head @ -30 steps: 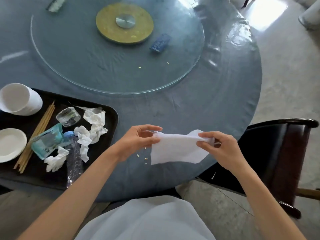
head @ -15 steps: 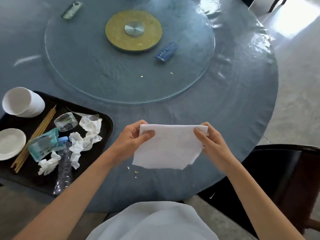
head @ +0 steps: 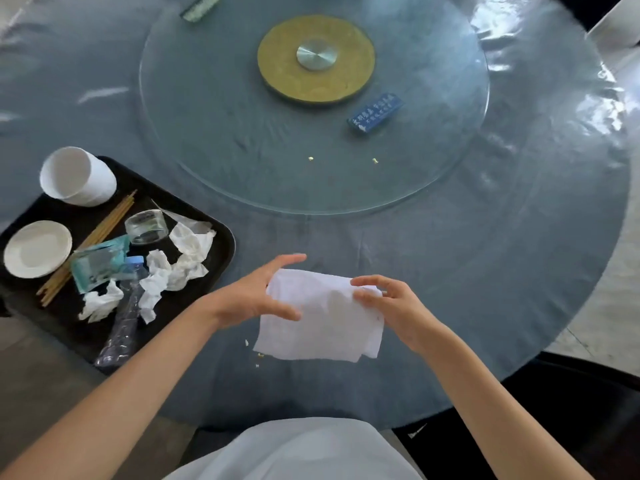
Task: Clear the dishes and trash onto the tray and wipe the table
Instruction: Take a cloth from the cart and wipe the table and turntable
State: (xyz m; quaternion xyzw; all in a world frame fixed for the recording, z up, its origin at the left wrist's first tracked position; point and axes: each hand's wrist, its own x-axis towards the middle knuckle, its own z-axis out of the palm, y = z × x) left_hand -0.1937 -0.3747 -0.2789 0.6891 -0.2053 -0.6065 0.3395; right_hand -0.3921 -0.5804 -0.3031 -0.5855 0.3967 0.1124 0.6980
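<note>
head view: both hands hold a white folded cloth wipe [head: 320, 317] just above the near edge of the round grey-blue plastic-covered bench [head: 519, 271], lower centre of the frame. the left hand [head: 254, 296] has its thumb under the cloth's left edge and its fingers spread over the top corner; the right hand [head: 391, 306] pinches the right edge between thumb and curled fingers. held this way, the cloth seems to be getting folded into a pad for wiping, with small yellow crumbs [head: 258, 356] lying just below it on the bench.

at the left of the frame the black rectangular plastic tray [head: 221, 237] already carries the cleared things: a white paper cup [head: 76, 176], a white round saucer [head: 36, 249], tan wooden chopsticks [head: 104, 230], a clear short glass [head: 146, 226], a teal plastic wrapper [head: 98, 266], crumpled white tissues [head: 180, 265] and a crushed clear plastic bottle [head: 121, 327]. so clearing looks mostly done.

on the clear glass turntable [head: 225, 133], upper centre, a blue rectangular sign block [head: 375, 112] bears white characters, too blurred to read. two more crumbs [head: 310, 158] sit nearby.
</note>
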